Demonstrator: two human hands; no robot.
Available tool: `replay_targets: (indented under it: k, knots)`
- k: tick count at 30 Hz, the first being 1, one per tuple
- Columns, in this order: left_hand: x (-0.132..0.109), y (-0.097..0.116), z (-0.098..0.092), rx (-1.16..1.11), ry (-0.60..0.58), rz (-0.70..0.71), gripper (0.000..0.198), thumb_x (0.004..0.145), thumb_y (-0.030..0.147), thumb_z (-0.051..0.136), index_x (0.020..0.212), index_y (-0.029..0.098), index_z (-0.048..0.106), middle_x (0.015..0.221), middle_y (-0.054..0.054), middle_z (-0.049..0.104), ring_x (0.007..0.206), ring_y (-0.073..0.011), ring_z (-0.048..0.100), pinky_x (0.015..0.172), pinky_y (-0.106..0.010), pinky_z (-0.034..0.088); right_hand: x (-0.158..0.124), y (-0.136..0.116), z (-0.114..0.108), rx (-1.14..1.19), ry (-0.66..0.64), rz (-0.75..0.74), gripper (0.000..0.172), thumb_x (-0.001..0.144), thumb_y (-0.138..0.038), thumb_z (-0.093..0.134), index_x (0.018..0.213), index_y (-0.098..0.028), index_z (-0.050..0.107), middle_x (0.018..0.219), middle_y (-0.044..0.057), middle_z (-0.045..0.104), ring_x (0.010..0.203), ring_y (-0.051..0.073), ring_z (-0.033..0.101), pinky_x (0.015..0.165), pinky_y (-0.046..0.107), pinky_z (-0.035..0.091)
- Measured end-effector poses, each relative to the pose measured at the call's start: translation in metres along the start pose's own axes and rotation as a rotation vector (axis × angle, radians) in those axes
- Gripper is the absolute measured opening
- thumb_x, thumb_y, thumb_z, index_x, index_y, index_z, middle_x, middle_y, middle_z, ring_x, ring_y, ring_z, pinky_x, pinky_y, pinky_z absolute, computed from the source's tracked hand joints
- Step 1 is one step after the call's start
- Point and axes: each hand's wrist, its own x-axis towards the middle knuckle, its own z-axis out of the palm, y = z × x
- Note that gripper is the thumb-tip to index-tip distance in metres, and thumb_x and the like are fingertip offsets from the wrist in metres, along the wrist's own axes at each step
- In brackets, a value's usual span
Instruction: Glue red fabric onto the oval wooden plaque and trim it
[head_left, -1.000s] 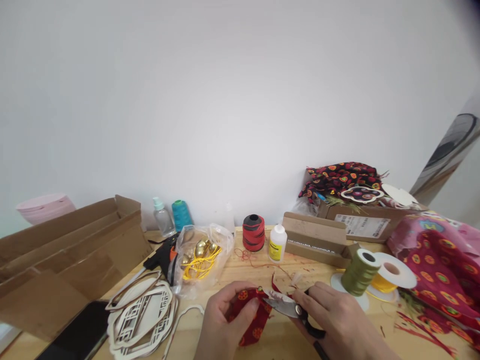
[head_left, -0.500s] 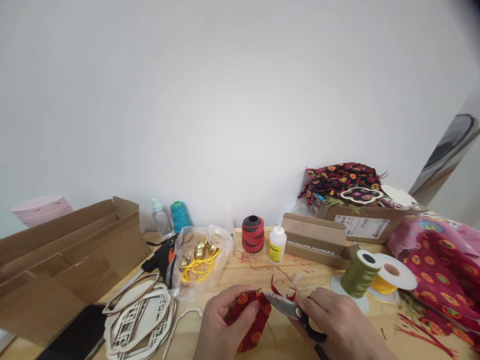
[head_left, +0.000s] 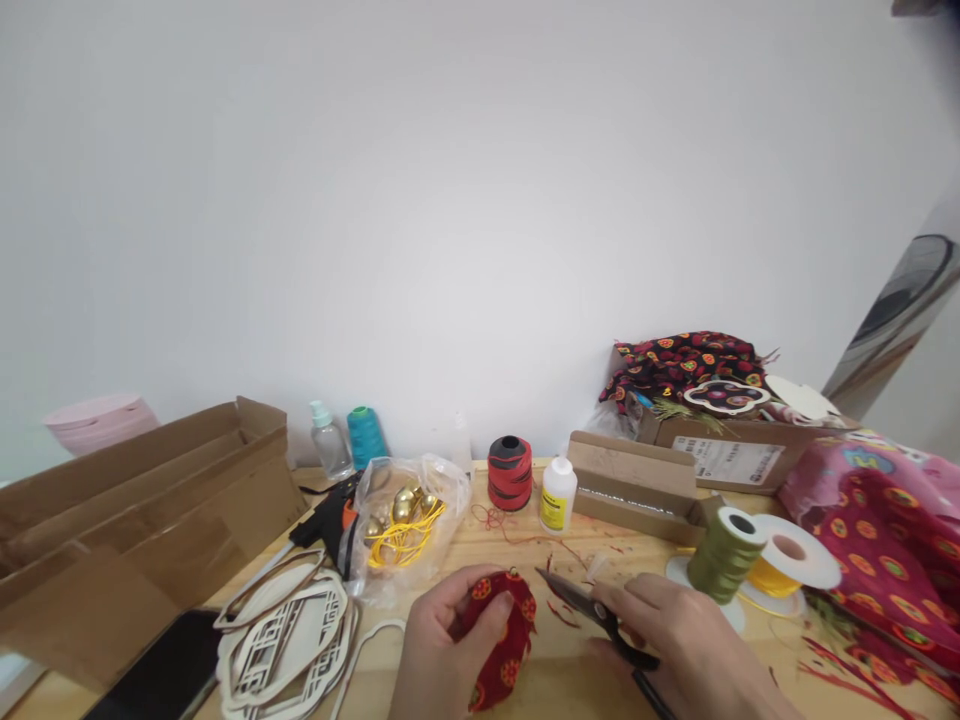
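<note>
Low in the middle, my left hand is closed on a red patterned fabric piece, its thumb lying across the front. The piece has a curved, slightly frayed edge on its right side. My right hand grips black-handled scissors. Their blades look closed and point left, a small gap away from the fabric. Thin red scraps lie on the table below the blades.
Behind the hands stand a red and black thread spool and a white glue bottle. Bells in a plastic bag and pale cut-out frames lie left. An olive thread cone and red fabric are right.
The scissors have come off the fabric edge and their blades have closed. A red strip beside the fabric has dropped to the table as scraps. The view has shifted slightly.
</note>
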Motion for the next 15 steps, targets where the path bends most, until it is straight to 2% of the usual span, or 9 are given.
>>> replay_targets:
  k: [3,6,9,11,13,15]
  knots:
    - [0.002,0.000,-0.002,-0.061,0.017,-0.035,0.031,0.057,0.035,0.074,0.078,0.014,0.065,0.065,-0.007,0.071,0.053,-0.0197,0.064,0.050,-0.030,0.052,0.000,0.004,-0.002,0.201,-0.026,0.057,0.015,0.079,-0.032,0.055,0.072,-0.019,0.057,0.056,-0.001,0.054,0.049,0.014,0.050,0.044,0.022,0.035]
    - [0.000,0.000,-0.002,-0.090,0.000,-0.055,0.033,0.055,0.035,0.075,0.078,0.015,0.065,0.067,-0.008,0.071,0.053,-0.0203,0.064,0.049,-0.030,0.052,0.001,0.003,-0.001,0.405,0.048,0.105,0.022,0.080,-0.038,0.051,0.076,-0.018,0.058,0.051,-0.005,0.046,0.044,0.011,0.043,0.041,0.020,0.034]
    - [-0.005,0.003,0.004,-0.089,-0.011,-0.037,0.031,0.052,0.035,0.077,0.074,0.015,0.067,0.065,-0.008,0.071,0.053,-0.0202,0.064,0.048,-0.030,0.052,0.002,-0.004,0.001,0.542,0.143,0.172,0.021,0.078,-0.037,0.055,0.082,-0.016,0.059,0.049,-0.006,0.044,0.042,0.010,0.043,0.040,0.018,0.035]
    - [-0.010,0.007,0.010,-0.057,-0.021,0.056,0.024,0.053,0.034,0.077,0.068,0.016,0.070,0.066,-0.007,0.070,0.057,-0.0200,0.064,0.051,-0.028,0.052,0.002,-0.009,0.003,0.574,0.214,0.180,0.016,0.076,-0.031,0.058,0.082,-0.017,0.059,0.050,-0.006,0.047,0.042,0.009,0.045,0.040,0.017,0.037]
    - [-0.015,0.011,0.014,0.010,-0.053,0.234,0.013,0.058,0.031,0.074,0.064,0.019,0.072,0.069,-0.007,0.071,0.063,-0.0202,0.064,0.056,-0.026,0.052,0.002,-0.013,0.005,0.551,0.305,0.150,0.011,0.076,-0.024,0.059,0.085,-0.017,0.059,0.051,-0.005,0.051,0.043,0.010,0.048,0.042,0.017,0.039]
    - [-0.018,0.015,0.016,0.088,-0.086,0.425,0.004,0.063,0.026,0.071,0.063,0.024,0.074,0.071,-0.006,0.070,0.068,-0.0202,0.064,0.061,-0.025,0.051,0.001,-0.015,0.005,0.484,0.392,0.084,0.016,0.075,-0.017,0.058,0.091,-0.018,0.059,0.054,-0.004,0.054,0.045,0.010,0.051,0.044,0.018,0.042]
